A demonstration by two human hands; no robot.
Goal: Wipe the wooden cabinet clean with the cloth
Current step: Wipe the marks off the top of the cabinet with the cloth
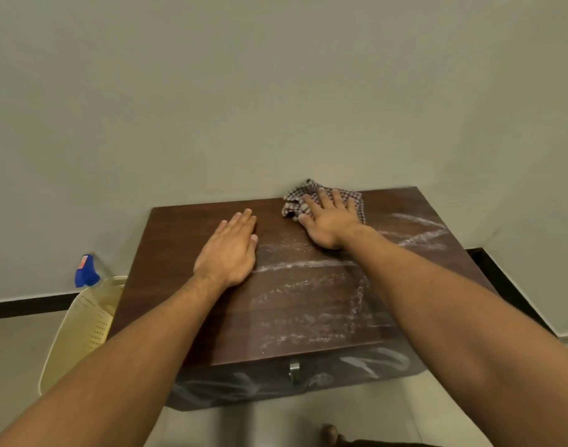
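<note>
A dark wooden cabinet point(308, 304) stands against the wall, its top streaked with white dust across the middle and right. A checked cloth point(300, 195) lies bunched at the top's back edge. My right hand point(329, 221) presses flat on the cloth with straight fingers spread. My left hand point(231, 250) rests flat on the bare wood left of the cloth, palm down, holding nothing. The cabinet's front shows white smears and a metal handle point(294, 371).
A cream perforated plastic basket point(82, 330) leans by the cabinet's left side, with a blue spray bottle top point(86, 272) behind it. A plain wall stands right behind the cabinet. Tiled floor lies in front, where a foot point(329, 433) shows.
</note>
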